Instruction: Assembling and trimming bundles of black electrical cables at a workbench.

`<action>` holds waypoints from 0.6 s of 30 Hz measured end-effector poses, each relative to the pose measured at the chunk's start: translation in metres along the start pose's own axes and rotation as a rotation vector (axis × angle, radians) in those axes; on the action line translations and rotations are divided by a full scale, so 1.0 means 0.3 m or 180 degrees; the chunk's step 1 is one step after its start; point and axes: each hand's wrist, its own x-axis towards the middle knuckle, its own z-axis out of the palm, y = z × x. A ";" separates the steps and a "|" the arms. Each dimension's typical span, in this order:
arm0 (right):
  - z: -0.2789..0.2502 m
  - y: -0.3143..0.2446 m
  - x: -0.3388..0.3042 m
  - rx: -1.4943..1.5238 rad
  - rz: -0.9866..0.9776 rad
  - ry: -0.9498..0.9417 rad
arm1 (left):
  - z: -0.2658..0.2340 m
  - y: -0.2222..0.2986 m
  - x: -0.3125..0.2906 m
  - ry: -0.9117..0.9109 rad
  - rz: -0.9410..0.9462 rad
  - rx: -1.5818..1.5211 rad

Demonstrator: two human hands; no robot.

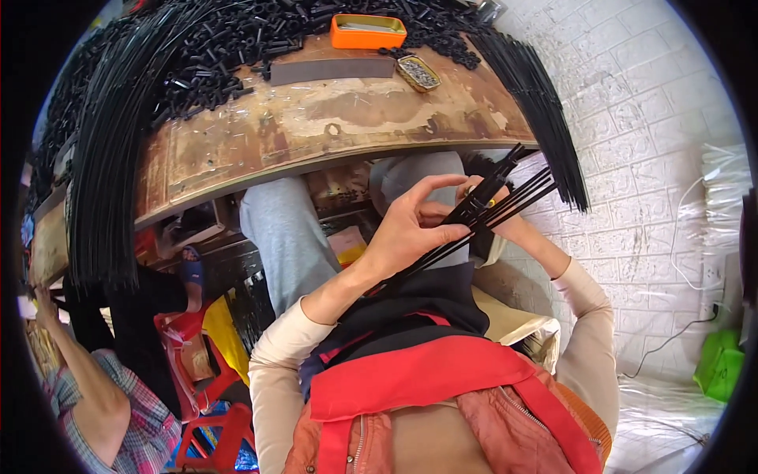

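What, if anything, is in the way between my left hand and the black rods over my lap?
Nothing visible: your left hand is right at the black rods, its thumb against them. Your right hand is on their far side, partly hidden by them, so its grip isn't clear.

The bundle of slim black rods is looking like smooth plastic; the stained brown wooden tabletop is showing a rough, worn finish; the wide red cloth band is looking matt.
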 end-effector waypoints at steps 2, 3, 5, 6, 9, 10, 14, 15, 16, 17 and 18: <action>-0.020 0.014 0.006 -0.0032 0.0116 -0.0087 | 0.013 -0.018 0.008 0.0010 0.0072 0.0124; -0.021 0.004 0.007 -0.0008 0.0209 -0.0204 | 0.021 -0.027 0.013 -0.0045 0.0065 0.0099; -0.012 -0.013 0.017 0.0669 0.0035 -0.0089 | 0.033 -0.044 0.026 0.0075 0.0082 0.0090; 0.008 0.020 0.014 0.0810 0.0287 0.0048 | 0.027 -0.062 0.030 0.0092 0.0182 0.0039; 0.011 0.070 -0.005 0.0048 0.0013 0.0143 | 0.030 -0.069 0.034 0.0102 0.0035 -0.0383; 0.022 0.071 -0.014 0.0488 0.0236 0.0254 | 0.024 -0.073 0.041 -0.0051 0.0074 -0.0340; 0.035 0.055 -0.040 0.1030 0.0855 0.0404 | 0.029 -0.065 0.068 -0.0171 0.0008 -0.0461; 0.037 0.054 -0.042 0.1265 0.1133 0.0418 | 0.032 -0.055 0.069 -0.0205 0.0034 -0.0433; 0.051 0.079 -0.045 0.1333 0.0981 0.0576 | 0.033 -0.049 0.072 -0.0238 0.0063 -0.0403; 0.054 0.085 -0.052 0.1345 0.0982 0.0573 | 0.030 -0.045 0.077 -0.0230 0.0055 -0.0398; 0.060 0.087 -0.056 0.1351 0.0973 0.0663 | 0.021 -0.040 0.081 -0.0225 -0.0022 -0.0307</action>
